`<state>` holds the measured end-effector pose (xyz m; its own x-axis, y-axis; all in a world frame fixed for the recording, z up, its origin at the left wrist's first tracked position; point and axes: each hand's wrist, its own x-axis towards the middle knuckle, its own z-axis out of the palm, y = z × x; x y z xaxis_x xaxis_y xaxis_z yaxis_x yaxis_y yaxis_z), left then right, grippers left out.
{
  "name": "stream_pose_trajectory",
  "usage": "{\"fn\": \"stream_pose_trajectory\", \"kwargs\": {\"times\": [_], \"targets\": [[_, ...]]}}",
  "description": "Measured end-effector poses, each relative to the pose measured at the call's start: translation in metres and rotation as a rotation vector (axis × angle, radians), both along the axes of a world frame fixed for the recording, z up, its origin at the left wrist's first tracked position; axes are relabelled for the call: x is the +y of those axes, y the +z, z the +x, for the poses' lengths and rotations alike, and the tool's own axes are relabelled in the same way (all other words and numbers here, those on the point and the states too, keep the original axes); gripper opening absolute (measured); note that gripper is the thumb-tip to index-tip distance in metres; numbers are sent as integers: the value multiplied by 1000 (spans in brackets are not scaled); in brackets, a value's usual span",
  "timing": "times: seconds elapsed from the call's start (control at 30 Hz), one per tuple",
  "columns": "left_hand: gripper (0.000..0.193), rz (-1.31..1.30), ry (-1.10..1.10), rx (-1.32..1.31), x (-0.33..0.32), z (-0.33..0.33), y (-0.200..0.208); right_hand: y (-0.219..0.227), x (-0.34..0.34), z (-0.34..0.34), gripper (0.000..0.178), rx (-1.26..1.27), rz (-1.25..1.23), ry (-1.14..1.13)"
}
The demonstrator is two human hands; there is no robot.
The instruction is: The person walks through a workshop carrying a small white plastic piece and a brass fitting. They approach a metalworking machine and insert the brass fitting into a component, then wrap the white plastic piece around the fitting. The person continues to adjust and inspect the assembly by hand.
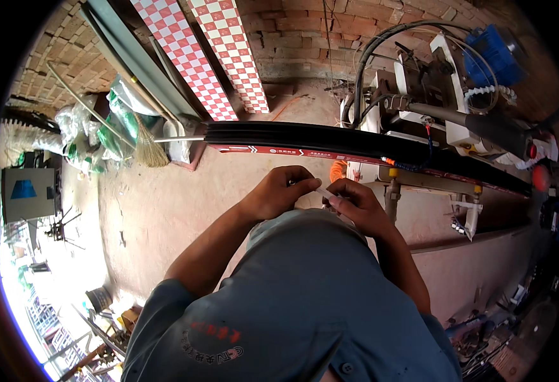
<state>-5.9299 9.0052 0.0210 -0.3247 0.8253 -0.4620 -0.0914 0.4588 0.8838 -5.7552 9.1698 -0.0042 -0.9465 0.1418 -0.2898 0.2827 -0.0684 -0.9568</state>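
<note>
A broom (pixel 150 148) sits just beyond the left end of the long black bar (pixel 317 139). On the person's side of the bar, near its middle, the left hand (pixel 280 193) pinches the left end of a small pale strip (pixel 326 193). The strip bridges the hands, its right end pinched under the right hand's (pixel 358 207) thumb. A blue motor (pixel 493 56) sits behind the bar's right half.
</note>
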Motion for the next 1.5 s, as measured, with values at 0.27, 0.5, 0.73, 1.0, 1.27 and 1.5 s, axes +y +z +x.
{"fn": "stream_pose_trajectory", "kwargs": {"times": [0.27,0.5,0.73,1.0,1.27,1.5], "targets": [[29,63,128,-94,35,31,-12,-1,48,7,19,-39,-156,80],[35,-16,156,71,54,33,-25,-13,59,4,17,-43,-141,-94],[42,274,426,-743,36,33,-70,-18,59,16,20,-133,-99,-176],[51,330,341,-721,28,38,-55,-19,64,12,23,-104,-50,-149],[37,431,418,-320,-16,68,-93,-21,37,2,18,147,187,97],[27,299,383,-68,-8,58,-70,6,33,-25,22,203,274,203]]}}
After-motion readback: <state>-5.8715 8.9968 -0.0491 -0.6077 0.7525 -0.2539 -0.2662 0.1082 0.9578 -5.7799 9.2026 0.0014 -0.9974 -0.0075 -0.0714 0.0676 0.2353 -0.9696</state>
